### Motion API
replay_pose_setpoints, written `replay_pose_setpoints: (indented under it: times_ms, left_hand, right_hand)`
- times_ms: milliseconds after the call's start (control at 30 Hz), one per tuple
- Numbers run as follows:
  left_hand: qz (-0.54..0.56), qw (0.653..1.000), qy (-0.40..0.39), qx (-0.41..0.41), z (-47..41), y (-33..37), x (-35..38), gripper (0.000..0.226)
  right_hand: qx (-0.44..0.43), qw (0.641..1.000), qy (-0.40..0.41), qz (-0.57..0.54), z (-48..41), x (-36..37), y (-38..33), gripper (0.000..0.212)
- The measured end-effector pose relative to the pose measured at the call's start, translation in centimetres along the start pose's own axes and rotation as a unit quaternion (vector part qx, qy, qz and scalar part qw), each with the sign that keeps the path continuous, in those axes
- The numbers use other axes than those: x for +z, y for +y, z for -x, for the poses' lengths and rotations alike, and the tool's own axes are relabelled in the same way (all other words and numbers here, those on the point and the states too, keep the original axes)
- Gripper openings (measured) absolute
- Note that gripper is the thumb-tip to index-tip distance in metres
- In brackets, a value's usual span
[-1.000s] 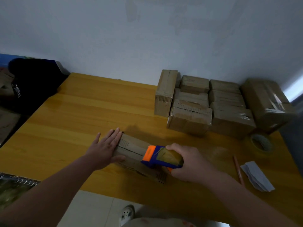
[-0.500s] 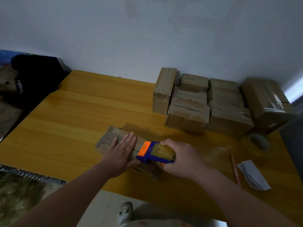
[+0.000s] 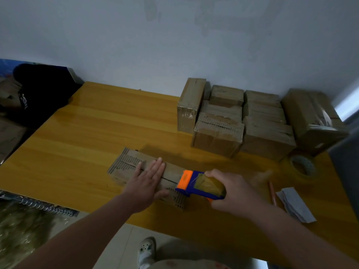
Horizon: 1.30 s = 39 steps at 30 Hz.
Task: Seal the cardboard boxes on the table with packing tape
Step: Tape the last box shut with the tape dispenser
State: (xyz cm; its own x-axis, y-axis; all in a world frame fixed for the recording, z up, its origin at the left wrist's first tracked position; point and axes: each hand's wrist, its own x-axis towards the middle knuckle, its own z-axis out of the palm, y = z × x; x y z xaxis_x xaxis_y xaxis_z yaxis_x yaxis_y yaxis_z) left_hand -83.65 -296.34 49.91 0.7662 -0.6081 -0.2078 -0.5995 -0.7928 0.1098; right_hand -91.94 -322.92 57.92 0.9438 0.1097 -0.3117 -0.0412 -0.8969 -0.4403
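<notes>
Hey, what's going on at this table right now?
A person is taping a cardboard box that lies on the yellow table. The left hand presses flat on the box's top, fingers straight. The right hand grips a blue and orange tape dispenser at the box's right end. More boxes are stacked at the back right by the wall, with a spare tape roll beside them.

left hand [image 3: 148,183] flat on box [image 3: 128,167] | right hand [image 3: 233,193] grips tape dispenser [image 3: 196,184] | table [image 3: 77,148]
</notes>
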Motion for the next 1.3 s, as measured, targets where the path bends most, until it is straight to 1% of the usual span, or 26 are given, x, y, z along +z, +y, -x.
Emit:
replay_pose_setpoints:
  times_ms: [67, 100, 200, 300, 400, 467, 600, 667, 800, 933, 1067, 1300]
  left_hand:
    - [-0.024, 0.999, 0.001, 0.037, -0.3, 2.1, 0.8, 0.100]
    - [-0.044, 0.998, -0.004, 0.043, -0.4, 2.9, 1.2, 0.098]
    - [-0.053, 0.998, -0.012, 0.032, -1.0, 3.9, 1.5, 0.092]
    - [-0.056, 0.998, 0.000, 0.036, -1.0, 3.8, 1.4, 0.096]
    - [-0.070, 0.997, -0.009, 0.026, -0.9, 3.9, 1.3, 0.091]
    - [-0.058, 0.998, -0.014, 0.021, -0.9, 3.9, 1.4, 0.089]
    - [-0.065, 0.998, 0.007, 0.018, -0.9, 3.8, 1.5, 0.087]
    - [-0.062, 0.998, -0.010, 0.015, -1.0, 4.0, 1.4, 0.088]
    - [-0.057, 0.998, -0.007, 0.031, -1.1, 4.0, 1.4, 0.094]
    - [-0.062, 0.998, -0.005, 0.024, -1.0, 4.1, 1.1, 0.092]
    - [-0.031, 0.999, 0.002, 0.029, -1.1, 4.4, 0.9, 0.099]
    - [-0.045, 0.999, -0.024, 0.014, -1.1, 4.9, 0.4, 0.101]
  right_hand:
    - [0.001, 1.000, 0.001, -0.005, 0.1, 0.2, 0.2, 0.073]
    - [0.000, 1.000, 0.003, -0.009, 0.2, 0.3, 0.3, 0.073]
    - [-0.005, 1.000, 0.005, -0.021, 0.4, 0.4, 0.4, 0.072]
    - [-0.016, 0.999, 0.004, -0.036, 0.5, 0.2, 0.5, 0.072]
    - [-0.013, 0.997, -0.013, -0.071, 0.7, 0.0, 0.9, 0.073]
    - [-0.007, 0.996, -0.025, -0.089, 1.3, -0.4, 1.6, 0.074]
    - [0.023, 0.998, -0.053, -0.035, 3.4, -2.3, 4.0, 0.069]
    - [0.037, 0.997, -0.064, -0.028, 4.0, -2.6, 4.9, 0.068]
    - [0.032, 0.995, -0.088, -0.014, 3.1, -2.0, 3.9, 0.066]
    - [0.028, 0.995, -0.100, -0.004, 1.4, -1.5, 2.8, 0.058]
    - [0.029, 0.995, -0.096, 0.004, 0.0, -1.5, 1.2, 0.051]
    - [0.043, 0.992, -0.116, 0.016, -2.8, -2.4, 0.8, 0.048]
